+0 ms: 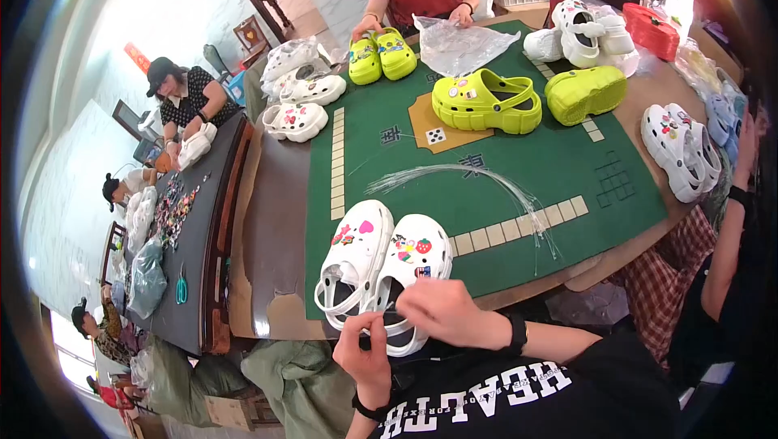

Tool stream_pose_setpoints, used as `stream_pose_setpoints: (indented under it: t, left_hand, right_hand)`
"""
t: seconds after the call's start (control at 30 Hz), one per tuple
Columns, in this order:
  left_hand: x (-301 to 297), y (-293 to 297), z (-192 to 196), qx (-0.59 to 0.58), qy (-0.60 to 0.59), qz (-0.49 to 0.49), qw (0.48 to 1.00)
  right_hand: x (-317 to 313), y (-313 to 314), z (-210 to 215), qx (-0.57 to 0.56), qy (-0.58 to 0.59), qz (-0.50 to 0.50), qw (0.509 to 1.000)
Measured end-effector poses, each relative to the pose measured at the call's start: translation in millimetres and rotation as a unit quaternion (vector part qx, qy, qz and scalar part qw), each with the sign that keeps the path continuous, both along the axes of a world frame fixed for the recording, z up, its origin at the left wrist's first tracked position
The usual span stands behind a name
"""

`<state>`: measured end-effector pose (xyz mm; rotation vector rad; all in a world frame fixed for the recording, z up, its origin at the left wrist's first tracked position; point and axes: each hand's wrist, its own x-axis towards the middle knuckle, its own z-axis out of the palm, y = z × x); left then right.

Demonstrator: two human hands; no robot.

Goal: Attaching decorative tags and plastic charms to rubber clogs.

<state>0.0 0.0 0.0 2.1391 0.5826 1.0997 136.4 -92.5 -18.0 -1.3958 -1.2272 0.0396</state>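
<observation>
A pair of white clogs point(354, 238) with colourful charms stands side by side at the near edge of the green mat, heels toward me. At their heel straps, my left hand point(365, 355) is closed in a pinch of thumb and finger. My right hand point(454, 315) is also closed, just above the right clog's heel opening. Between the fingertips runs what looks like a thin clear plastic strand, only faintly visible. Beyond the clogs, a loose bundle of clear plastic strands point(462, 173) lies fanned across the mat.
Lime-green clogs point(486, 102) lie across the mat; a person in red touches another green pair point(381, 56) beside a clear plastic bag point(454, 46). White clogs point(681, 151) stand at right, near another person's arm point(733, 228). Left, a dark table point(190, 252) bears charms and scissors point(181, 285).
</observation>
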Motion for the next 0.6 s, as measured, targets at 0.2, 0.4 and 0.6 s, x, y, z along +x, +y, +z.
stream_pose_setpoints:
  t: [0.2, 0.4, 0.6]
  left_hand:
    - [-1, -3, -2, -0.004, -0.007, -0.006, 1.0]
    - [0, -1, -3, -0.001, -0.004, -0.001, 1.0]
    - [1, -2, -2, -0.106, 0.011, 0.032, 0.994]
  right_hand:
    - [4, 7, 0, -0.021, -0.012, -0.024, 0.999]
    - [-3, 1, 10, 0.024, -0.062, -0.003, 0.998]
    - [-4, -2, 13, 0.042, -0.045, 0.024, 0.998]
